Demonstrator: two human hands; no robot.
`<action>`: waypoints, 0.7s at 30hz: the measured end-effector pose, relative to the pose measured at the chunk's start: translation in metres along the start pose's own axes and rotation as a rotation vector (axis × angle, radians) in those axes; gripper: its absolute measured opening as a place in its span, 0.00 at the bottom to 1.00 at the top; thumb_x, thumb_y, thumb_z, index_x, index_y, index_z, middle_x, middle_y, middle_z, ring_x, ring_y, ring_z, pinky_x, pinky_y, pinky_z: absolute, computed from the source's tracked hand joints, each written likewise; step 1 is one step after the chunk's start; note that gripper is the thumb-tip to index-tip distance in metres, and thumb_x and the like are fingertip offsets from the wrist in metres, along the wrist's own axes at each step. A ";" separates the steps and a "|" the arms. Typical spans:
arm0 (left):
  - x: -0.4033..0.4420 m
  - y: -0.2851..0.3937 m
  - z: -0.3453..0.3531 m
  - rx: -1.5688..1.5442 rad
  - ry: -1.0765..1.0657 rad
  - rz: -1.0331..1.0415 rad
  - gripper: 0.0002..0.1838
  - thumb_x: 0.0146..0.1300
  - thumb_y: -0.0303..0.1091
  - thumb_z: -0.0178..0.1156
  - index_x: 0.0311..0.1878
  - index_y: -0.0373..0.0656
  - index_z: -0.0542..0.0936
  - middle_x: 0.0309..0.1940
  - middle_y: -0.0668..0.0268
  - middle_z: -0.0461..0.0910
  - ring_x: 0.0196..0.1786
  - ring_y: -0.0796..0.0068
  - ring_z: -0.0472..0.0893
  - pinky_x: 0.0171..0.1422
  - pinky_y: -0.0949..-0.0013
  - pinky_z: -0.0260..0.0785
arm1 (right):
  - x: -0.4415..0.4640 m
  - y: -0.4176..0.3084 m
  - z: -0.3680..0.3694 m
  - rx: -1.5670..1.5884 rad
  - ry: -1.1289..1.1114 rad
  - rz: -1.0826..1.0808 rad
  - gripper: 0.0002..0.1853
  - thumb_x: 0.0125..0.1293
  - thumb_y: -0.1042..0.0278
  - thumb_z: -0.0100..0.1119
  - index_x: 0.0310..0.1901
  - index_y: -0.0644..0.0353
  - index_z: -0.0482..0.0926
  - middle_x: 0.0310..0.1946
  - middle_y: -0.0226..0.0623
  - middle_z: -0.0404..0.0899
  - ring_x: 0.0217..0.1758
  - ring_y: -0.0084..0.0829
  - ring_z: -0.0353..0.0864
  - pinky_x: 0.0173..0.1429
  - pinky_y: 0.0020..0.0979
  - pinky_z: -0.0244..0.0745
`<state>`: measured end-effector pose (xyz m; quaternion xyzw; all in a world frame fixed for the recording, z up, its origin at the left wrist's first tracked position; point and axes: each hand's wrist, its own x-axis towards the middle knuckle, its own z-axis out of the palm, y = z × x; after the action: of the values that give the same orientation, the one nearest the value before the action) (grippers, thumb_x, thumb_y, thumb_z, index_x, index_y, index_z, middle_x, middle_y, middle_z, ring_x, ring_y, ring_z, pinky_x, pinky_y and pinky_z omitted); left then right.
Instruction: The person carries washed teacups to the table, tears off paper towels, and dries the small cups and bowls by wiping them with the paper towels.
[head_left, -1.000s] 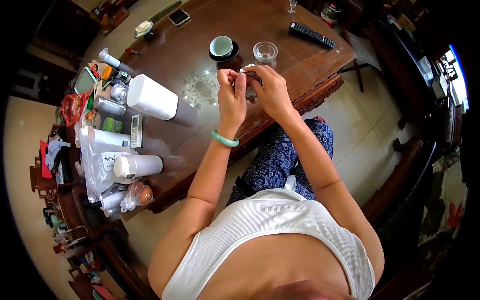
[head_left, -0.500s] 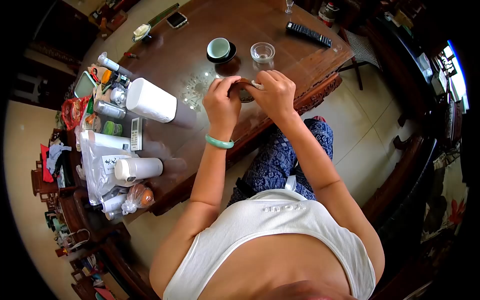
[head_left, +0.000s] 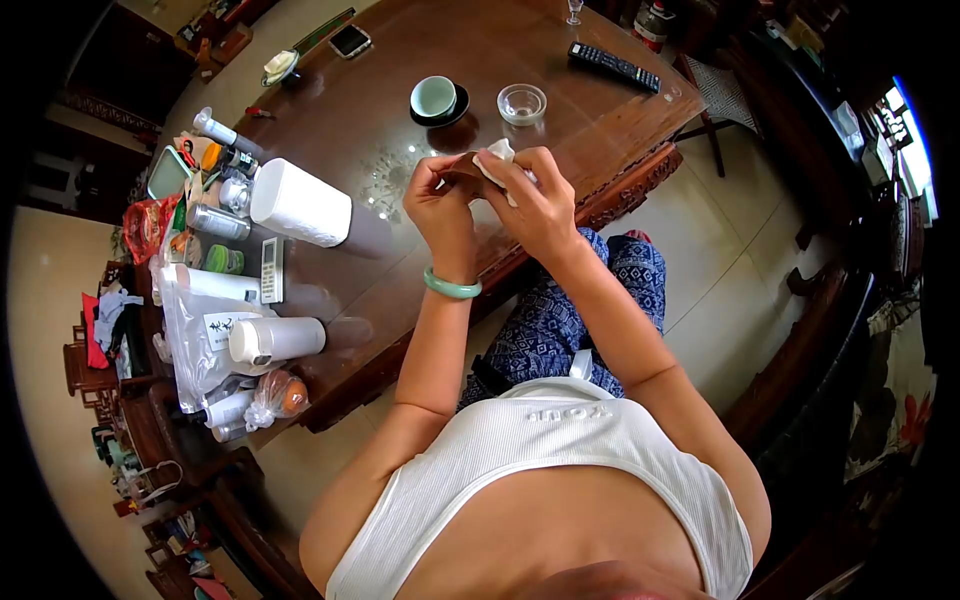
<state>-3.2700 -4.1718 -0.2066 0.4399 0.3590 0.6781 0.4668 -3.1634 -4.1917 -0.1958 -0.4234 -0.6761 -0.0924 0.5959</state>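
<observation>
My left hand [head_left: 440, 210], with a green bangle [head_left: 452, 285] at its wrist, is closed with its fingertips on a small brown object [head_left: 464, 164]. Mostly hidden by fingers, that object cannot be made out by kind. My right hand [head_left: 545, 210] is closed on a crumpled white tissue [head_left: 497, 160] and presses it near the brown object. Both hands are close together above the table's near edge. Just beyond them stand a pale green cup [head_left: 433, 96] on a dark saucer [head_left: 463, 104] and a clear glass bowl [head_left: 521, 103].
A white tissue pack [head_left: 300, 203], a white remote [head_left: 271, 270], a white bottle [head_left: 285, 339] and several bagged things crowd the table's left side. A black remote [head_left: 614, 66] lies toward the far right, a phone [head_left: 350, 41] at the back. Carved trim [head_left: 630, 190] edges the wooden table.
The curved brown object has tilted and now shows less between my hands. More white tissue shows in my right hand, whose fingers have shifted. My left wrist has moved slightly right.
</observation>
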 end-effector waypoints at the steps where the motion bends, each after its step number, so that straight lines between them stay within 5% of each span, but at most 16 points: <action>1: -0.003 -0.001 0.001 -0.071 0.001 -0.044 0.11 0.53 0.13 0.54 0.37 0.38 0.76 0.32 0.67 0.79 0.33 0.80 0.77 0.36 0.77 0.72 | -0.001 0.000 0.001 0.005 0.076 0.026 0.17 0.42 0.78 0.70 0.37 0.57 0.82 0.28 0.32 0.71 0.22 0.29 0.74 0.23 0.29 0.72; 5: -0.010 -0.007 0.015 -0.331 0.133 -0.092 0.10 0.56 0.15 0.56 0.38 0.42 0.74 0.32 0.69 0.78 0.32 0.84 0.75 0.31 0.81 0.63 | 0.001 0.002 0.004 -0.021 0.143 0.113 0.13 0.38 0.72 0.73 0.24 0.57 0.75 0.19 0.31 0.70 0.19 0.31 0.74 0.21 0.29 0.70; 9: -0.008 -0.021 0.006 -0.403 0.091 -0.140 0.11 0.56 0.15 0.56 0.39 0.42 0.75 0.34 0.68 0.79 0.35 0.79 0.78 0.38 0.78 0.69 | -0.001 -0.002 0.000 -0.082 0.033 0.154 0.13 0.42 0.70 0.71 0.22 0.59 0.72 0.19 0.34 0.70 0.18 0.35 0.73 0.20 0.32 0.68; 13: -0.006 -0.021 0.007 -0.407 0.057 -0.148 0.11 0.57 0.15 0.54 0.42 0.38 0.77 0.39 0.61 0.80 0.45 0.67 0.81 0.52 0.66 0.74 | -0.012 -0.002 0.002 -0.128 -0.050 0.239 0.10 0.44 0.73 0.67 0.23 0.60 0.72 0.21 0.38 0.71 0.21 0.40 0.75 0.24 0.36 0.70; 18: 0.000 -0.022 -0.001 -0.525 -0.030 -0.224 0.10 0.59 0.17 0.55 0.43 0.36 0.77 0.41 0.60 0.80 0.48 0.65 0.81 0.57 0.65 0.73 | -0.012 -0.001 0.000 -0.099 -0.125 0.249 0.11 0.42 0.76 0.65 0.29 0.61 0.75 0.26 0.39 0.72 0.25 0.41 0.76 0.28 0.37 0.73; 21: 0.001 -0.022 -0.007 -0.343 -0.177 -0.227 0.15 0.61 0.23 0.56 0.52 0.36 0.74 0.49 0.60 0.77 0.55 0.68 0.76 0.64 0.63 0.66 | -0.012 0.005 -0.003 -0.176 -0.099 0.249 0.15 0.41 0.79 0.64 0.35 0.61 0.77 0.28 0.39 0.73 0.28 0.42 0.77 0.30 0.37 0.73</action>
<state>-3.2694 -4.1646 -0.2283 0.3689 0.2432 0.6310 0.6376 -3.1580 -4.1959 -0.2071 -0.5587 -0.6362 -0.0557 0.5291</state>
